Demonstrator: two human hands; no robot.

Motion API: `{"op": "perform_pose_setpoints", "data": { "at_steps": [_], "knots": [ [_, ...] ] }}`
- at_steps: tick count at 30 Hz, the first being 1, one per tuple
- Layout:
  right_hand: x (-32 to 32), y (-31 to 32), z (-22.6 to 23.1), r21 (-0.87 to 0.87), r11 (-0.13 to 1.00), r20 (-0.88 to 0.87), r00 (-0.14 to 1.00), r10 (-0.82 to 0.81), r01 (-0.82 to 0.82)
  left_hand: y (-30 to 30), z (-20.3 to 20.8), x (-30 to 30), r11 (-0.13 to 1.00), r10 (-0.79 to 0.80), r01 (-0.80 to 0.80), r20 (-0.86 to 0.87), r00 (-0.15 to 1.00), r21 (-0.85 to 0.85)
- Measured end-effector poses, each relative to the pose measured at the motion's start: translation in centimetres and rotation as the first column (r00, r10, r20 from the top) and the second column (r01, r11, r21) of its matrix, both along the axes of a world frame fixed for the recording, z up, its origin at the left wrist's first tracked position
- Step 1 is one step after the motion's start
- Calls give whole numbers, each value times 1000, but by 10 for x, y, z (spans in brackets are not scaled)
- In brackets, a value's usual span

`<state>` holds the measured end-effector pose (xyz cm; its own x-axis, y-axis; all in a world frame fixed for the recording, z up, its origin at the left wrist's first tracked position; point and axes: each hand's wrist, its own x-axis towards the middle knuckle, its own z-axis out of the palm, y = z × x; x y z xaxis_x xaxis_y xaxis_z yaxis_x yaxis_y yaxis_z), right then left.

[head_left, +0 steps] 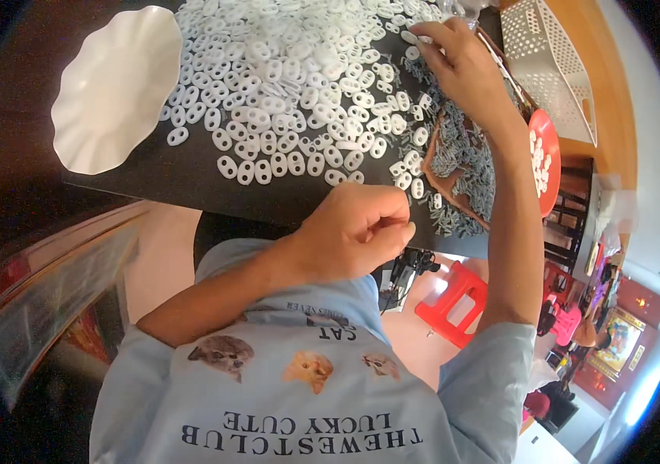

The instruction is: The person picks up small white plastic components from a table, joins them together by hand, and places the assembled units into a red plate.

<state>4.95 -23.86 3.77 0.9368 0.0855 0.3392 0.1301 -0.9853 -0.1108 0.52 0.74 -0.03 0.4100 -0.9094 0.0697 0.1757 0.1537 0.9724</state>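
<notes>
Head view: white oval pieces [299, 85] lie between hands, right hand [454, 54] touching.

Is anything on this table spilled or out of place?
Mostly tidy. Small grey parts have spilled past the wooden tray toward the black table's near edge. The white oval pieces lie loose, while the white wavy dish sits empty.

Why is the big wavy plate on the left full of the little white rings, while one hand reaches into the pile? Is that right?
Not quite. In the head view the wavy white plate is empty; the little white rings lie heaped on the dark table beside it. The rest is right: the right hand reaches into the pile.
</notes>
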Motion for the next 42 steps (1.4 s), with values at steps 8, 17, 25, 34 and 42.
{"op": "perform_pose_setpoints", "data": {
  "at_steps": [8,17,25,34,42],
  "knots": [
    [33,25,-1,-176,984,-106,993,-50,30,-1,-5,4,998,43,-42,38,998,-40],
    [7,29,26,273,951,-276,959,-68,146,1,-2,7,999,20,-19,16,1000,-49],
    [-97,62,44,731,560,-447,893,-38,390,-5,0,-6,938,333,-271,346,877,-216],
    [-144,80,43,774,471,-501,864,45,424,-12,2,-8,954,298,-213,756,582,-212],
    [-148,73,44,765,601,-404,900,167,231,-9,28,1,972,226,-155,523,822,-177]
  ]
}}
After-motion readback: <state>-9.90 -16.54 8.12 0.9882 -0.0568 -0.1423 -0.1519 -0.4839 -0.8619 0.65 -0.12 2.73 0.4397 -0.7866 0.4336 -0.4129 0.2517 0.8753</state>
